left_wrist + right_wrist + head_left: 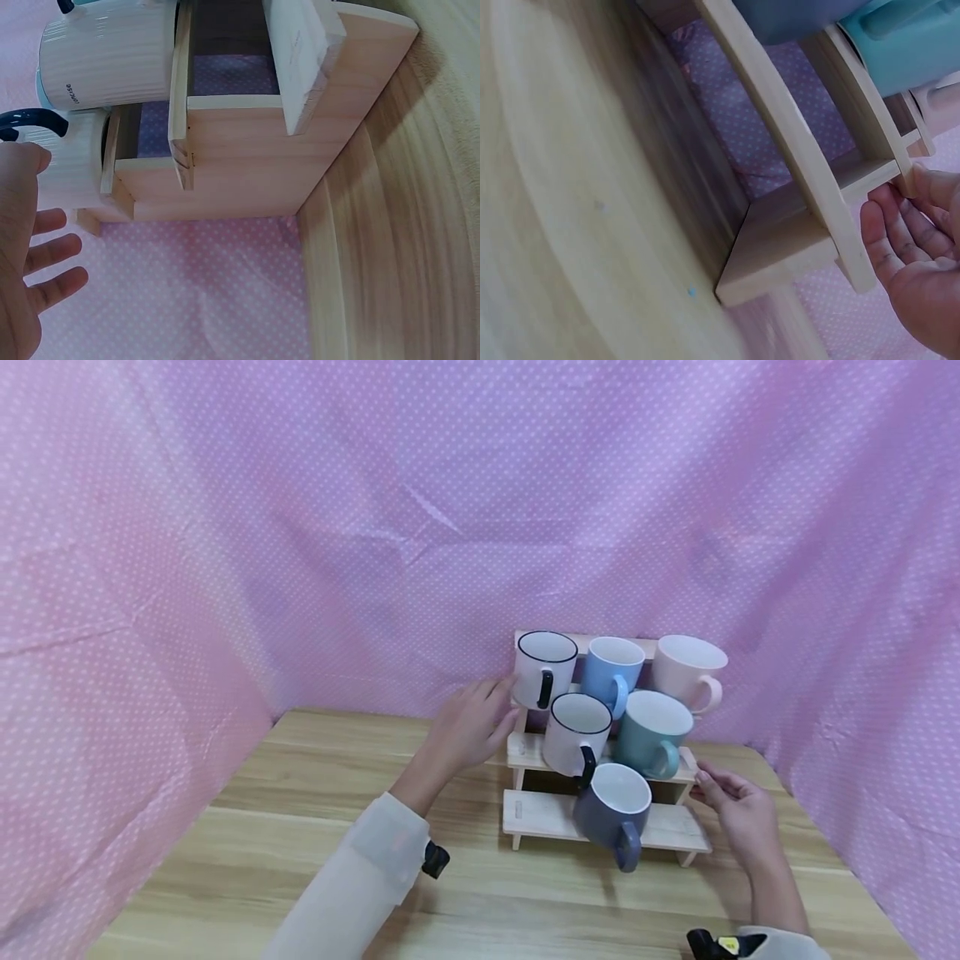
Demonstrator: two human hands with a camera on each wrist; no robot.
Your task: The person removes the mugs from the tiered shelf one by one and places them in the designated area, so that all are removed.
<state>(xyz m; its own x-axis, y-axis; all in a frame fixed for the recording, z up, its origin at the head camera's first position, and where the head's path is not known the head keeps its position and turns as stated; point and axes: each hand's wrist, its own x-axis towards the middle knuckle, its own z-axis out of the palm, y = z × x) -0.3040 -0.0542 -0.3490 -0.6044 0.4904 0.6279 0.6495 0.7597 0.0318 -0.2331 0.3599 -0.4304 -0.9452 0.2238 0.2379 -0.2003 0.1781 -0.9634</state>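
A three-tier wooden stand (540, 814) bears several mugs. Its top tier holds a white mug with black rim and handle (531, 681), a blue mug (600, 677) and a pale pink mug (671, 672). On the middle tier are another black-rimmed white mug (566, 747) and a teal mug (637, 739); a dark grey-blue mug (603, 818) sits on the lowest. My left hand (468, 727), fingers extended, is beside the top-left white mug; whether it touches is unclear. At the middle tier's right end, my right hand (746, 822) pinches the stand's edge between thumb and fingers.
The stand rests on a wood-grain table (300, 835) towards its right side. Pink polka-dot cloth (375, 527) hangs behind the table and along both sides. The table's far left corner lies close to the cloth.
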